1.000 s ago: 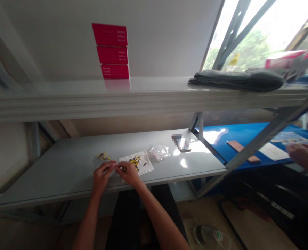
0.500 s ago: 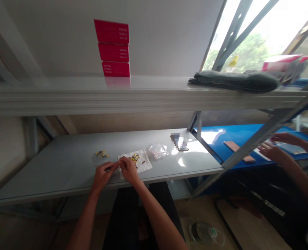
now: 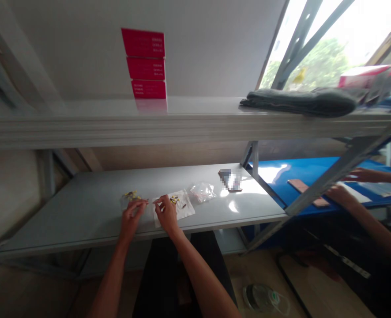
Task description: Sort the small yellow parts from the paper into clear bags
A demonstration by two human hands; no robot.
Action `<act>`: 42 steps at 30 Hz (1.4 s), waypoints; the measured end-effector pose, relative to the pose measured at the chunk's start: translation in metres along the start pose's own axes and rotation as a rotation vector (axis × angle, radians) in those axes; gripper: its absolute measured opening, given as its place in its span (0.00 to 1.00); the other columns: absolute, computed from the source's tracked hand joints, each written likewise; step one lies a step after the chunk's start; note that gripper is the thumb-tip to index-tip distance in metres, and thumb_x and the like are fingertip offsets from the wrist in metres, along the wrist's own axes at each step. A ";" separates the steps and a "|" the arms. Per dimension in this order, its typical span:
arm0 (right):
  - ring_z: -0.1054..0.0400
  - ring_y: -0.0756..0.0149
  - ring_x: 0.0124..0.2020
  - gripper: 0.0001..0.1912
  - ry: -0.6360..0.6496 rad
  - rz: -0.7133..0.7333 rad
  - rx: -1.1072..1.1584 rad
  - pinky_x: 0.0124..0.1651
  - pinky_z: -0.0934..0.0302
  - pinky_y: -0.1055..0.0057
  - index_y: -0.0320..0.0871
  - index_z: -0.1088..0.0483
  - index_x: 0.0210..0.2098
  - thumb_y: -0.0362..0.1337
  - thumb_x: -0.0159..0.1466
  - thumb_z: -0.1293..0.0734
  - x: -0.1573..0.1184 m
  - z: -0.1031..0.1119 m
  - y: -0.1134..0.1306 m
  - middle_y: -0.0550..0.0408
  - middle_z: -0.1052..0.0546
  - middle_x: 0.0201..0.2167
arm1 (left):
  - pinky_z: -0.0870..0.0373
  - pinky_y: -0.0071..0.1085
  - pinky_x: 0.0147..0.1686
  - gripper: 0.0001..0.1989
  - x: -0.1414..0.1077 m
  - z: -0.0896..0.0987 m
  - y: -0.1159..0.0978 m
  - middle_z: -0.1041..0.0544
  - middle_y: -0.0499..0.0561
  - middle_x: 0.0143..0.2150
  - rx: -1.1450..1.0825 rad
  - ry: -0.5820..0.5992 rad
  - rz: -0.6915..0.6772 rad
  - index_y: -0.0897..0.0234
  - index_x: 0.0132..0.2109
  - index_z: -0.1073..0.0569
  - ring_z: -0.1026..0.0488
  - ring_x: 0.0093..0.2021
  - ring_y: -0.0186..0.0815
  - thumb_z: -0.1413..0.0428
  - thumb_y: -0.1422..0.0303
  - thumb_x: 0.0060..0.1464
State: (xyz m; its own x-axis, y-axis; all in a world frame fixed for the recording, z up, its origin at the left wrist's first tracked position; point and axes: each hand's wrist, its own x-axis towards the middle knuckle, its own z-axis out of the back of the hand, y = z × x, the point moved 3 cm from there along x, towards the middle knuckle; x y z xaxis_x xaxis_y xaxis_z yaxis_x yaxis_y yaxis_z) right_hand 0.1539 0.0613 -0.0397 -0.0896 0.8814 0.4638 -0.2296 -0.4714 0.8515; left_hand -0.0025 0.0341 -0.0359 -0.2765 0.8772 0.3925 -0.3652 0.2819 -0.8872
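Left hand point(image 3: 132, 215) pinching a tiny piece point(image 3: 147, 202) (blurred), right hand point(image 3: 167, 213) half-curled over white sheet point(image 3: 185, 211), its hold unclear

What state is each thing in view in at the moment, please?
Left hand: fingers bent, tips close together; grip unclear.
Right hand: fingers curled, apart from the left hand; grip unclear.
Small yellow and dark parts: loose, scattered.
White sheet: spread out, slightly wrinkled.
Clear bag: crumpled; closure unclear.
Red boxes: three, stacked.
Grey cloth: folded, on the shelf.
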 end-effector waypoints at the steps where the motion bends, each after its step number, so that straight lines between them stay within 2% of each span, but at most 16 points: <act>1: 0.33 0.68 0.26 0.04 0.000 0.003 0.033 0.34 0.40 0.72 0.46 0.31 0.38 0.34 0.64 0.38 0.000 0.001 -0.001 0.57 0.23 0.33 | 0.33 0.41 0.59 0.18 0.002 -0.002 0.003 0.22 0.55 0.50 0.012 0.000 0.011 0.59 0.44 0.20 0.28 0.57 0.44 0.44 0.52 0.57; 3: 0.36 0.69 0.24 0.05 0.000 0.007 0.100 0.32 0.42 0.72 0.46 0.30 0.35 0.36 0.65 0.38 0.001 0.003 -0.002 0.58 0.24 0.30 | 0.41 0.45 0.65 0.23 0.005 -0.006 0.010 0.26 0.57 0.56 0.050 0.004 0.052 0.58 0.52 0.23 0.34 0.63 0.45 0.46 0.49 0.58; 5: 0.38 0.69 0.23 0.07 -0.001 0.004 0.161 0.31 0.43 0.73 0.45 0.29 0.33 0.37 0.65 0.37 0.002 0.005 -0.003 0.58 0.25 0.28 | 0.42 0.46 0.65 0.27 0.007 -0.008 0.016 0.28 0.58 0.58 0.058 0.011 0.086 0.59 0.55 0.25 0.34 0.63 0.46 0.47 0.47 0.57; 9: 0.37 0.68 0.25 0.08 0.011 -0.005 0.222 0.30 0.43 0.72 0.44 0.27 0.32 0.40 0.65 0.35 0.004 0.007 -0.001 0.56 0.26 0.28 | 0.35 0.45 0.60 0.28 0.004 -0.006 0.019 0.24 0.57 0.51 -0.027 0.065 0.150 0.59 0.58 0.29 0.27 0.54 0.44 0.49 0.47 0.59; 11: 0.35 0.68 0.28 0.08 -0.004 0.001 0.266 0.32 0.40 0.73 0.44 0.26 0.33 0.41 0.65 0.34 0.004 0.009 0.000 0.54 0.25 0.32 | 0.36 0.44 0.61 0.27 0.003 -0.005 0.016 0.22 0.55 0.47 -0.039 0.079 0.152 0.58 0.59 0.30 0.27 0.55 0.44 0.50 0.47 0.61; 14: 0.32 0.68 0.32 0.09 -0.007 0.016 0.373 0.34 0.38 0.73 0.44 0.27 0.33 0.42 0.65 0.34 0.006 0.009 0.002 0.51 0.25 0.40 | 0.38 0.44 0.62 0.29 0.002 -0.006 0.011 0.25 0.58 0.55 0.003 0.086 0.121 0.59 0.59 0.29 0.28 0.57 0.45 0.52 0.45 0.61; 17: 0.31 0.68 0.31 0.09 0.036 -0.001 0.524 0.33 0.37 0.73 0.45 0.33 0.33 0.43 0.64 0.33 0.014 0.005 0.003 0.55 0.26 0.33 | 0.36 0.45 0.60 0.30 0.002 -0.009 0.009 0.29 0.59 0.59 -0.006 0.107 0.109 0.60 0.57 0.27 0.27 0.55 0.45 0.54 0.44 0.61; 20: 0.33 0.69 0.23 0.13 0.106 -0.068 0.658 0.27 0.39 0.75 0.48 0.41 0.35 0.45 0.62 0.32 0.023 0.001 0.004 0.63 0.28 0.23 | 0.32 0.42 0.56 0.27 0.002 -0.007 0.009 0.24 0.55 0.50 -0.111 0.103 0.135 0.60 0.57 0.28 0.25 0.50 0.44 0.48 0.47 0.60; 22: 0.35 0.71 0.18 0.16 0.140 -0.111 0.655 0.23 0.43 0.76 0.48 0.42 0.35 0.46 0.61 0.31 0.027 0.002 0.003 0.64 0.27 0.22 | 0.28 0.38 0.49 0.27 0.002 -0.004 0.009 0.23 0.52 0.44 -0.211 0.081 0.155 0.60 0.58 0.30 0.24 0.44 0.41 0.42 0.50 0.57; 26: 0.34 0.71 0.19 0.14 0.115 -0.114 0.546 0.22 0.44 0.77 0.46 0.37 0.30 0.45 0.61 0.30 0.030 0.022 0.000 0.61 0.26 0.22 | 0.26 0.35 0.42 0.31 0.004 -0.003 0.006 0.25 0.56 0.54 -0.329 0.086 0.171 0.59 0.60 0.34 0.22 0.44 0.41 0.39 0.52 0.54; 28: 0.32 0.69 0.21 0.12 0.106 -0.101 0.517 0.24 0.41 0.75 0.44 0.33 0.29 0.45 0.60 0.29 0.032 0.033 0.000 0.59 0.25 0.22 | 0.27 0.37 0.48 0.32 0.006 -0.007 0.004 0.26 0.58 0.58 -0.332 0.119 0.188 0.58 0.62 0.35 0.23 0.51 0.43 0.40 0.51 0.55; 32: 0.27 0.64 0.28 0.10 0.145 -0.100 0.509 0.32 0.34 0.71 0.44 0.23 0.32 0.44 0.59 0.28 0.042 0.050 0.003 0.55 0.20 0.27 | 0.34 0.42 0.59 0.33 0.012 -0.024 -0.005 0.21 0.58 0.54 -0.359 0.187 0.263 0.58 0.65 0.36 0.26 0.57 0.45 0.46 0.46 0.58; 35: 0.25 0.61 0.32 0.11 0.147 -0.098 0.535 0.38 0.33 0.68 0.43 0.20 0.34 0.45 0.58 0.27 0.051 0.061 0.007 0.53 0.18 0.31 | 0.28 0.42 0.52 0.35 0.015 -0.042 -0.015 0.19 0.60 0.49 -0.523 0.295 0.394 0.61 0.64 0.35 0.22 0.51 0.47 0.44 0.45 0.57; 38: 0.27 0.63 0.30 0.15 0.116 -0.109 0.531 0.37 0.34 0.69 0.42 0.20 0.31 0.48 0.62 0.30 0.053 0.073 0.008 0.53 0.19 0.28 | 0.25 0.38 0.44 0.33 0.015 -0.052 -0.025 0.19 0.59 0.48 -0.714 0.392 0.495 0.62 0.62 0.33 0.20 0.44 0.44 0.37 0.54 0.53; 40: 0.28 0.64 0.28 0.18 0.091 -0.120 0.500 0.34 0.35 0.70 0.41 0.21 0.29 0.49 0.63 0.32 0.050 0.081 0.004 0.53 0.20 0.26 | 0.25 0.34 0.41 0.33 0.014 -0.050 -0.027 0.19 0.58 0.46 -0.756 0.377 0.528 0.63 0.60 0.32 0.20 0.40 0.40 0.32 0.62 0.48; 42: 0.29 0.65 0.26 0.17 0.071 -0.128 0.447 0.32 0.36 0.70 0.41 0.23 0.28 0.49 0.61 0.30 0.045 0.087 -0.003 0.54 0.21 0.25 | 0.25 0.30 0.37 0.34 0.016 -0.044 -0.024 0.18 0.55 0.41 -0.730 0.288 0.536 0.64 0.56 0.30 0.20 0.35 0.36 0.29 0.67 0.42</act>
State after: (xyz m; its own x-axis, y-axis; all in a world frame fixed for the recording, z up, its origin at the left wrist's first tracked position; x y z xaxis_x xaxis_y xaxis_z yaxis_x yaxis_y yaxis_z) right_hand 0.2350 0.1000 -0.0002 -0.1578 0.9258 0.3436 0.1954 -0.3118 0.9298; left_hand 0.0408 0.0583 -0.0188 0.0190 0.9949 -0.0993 0.4191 -0.0981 -0.9026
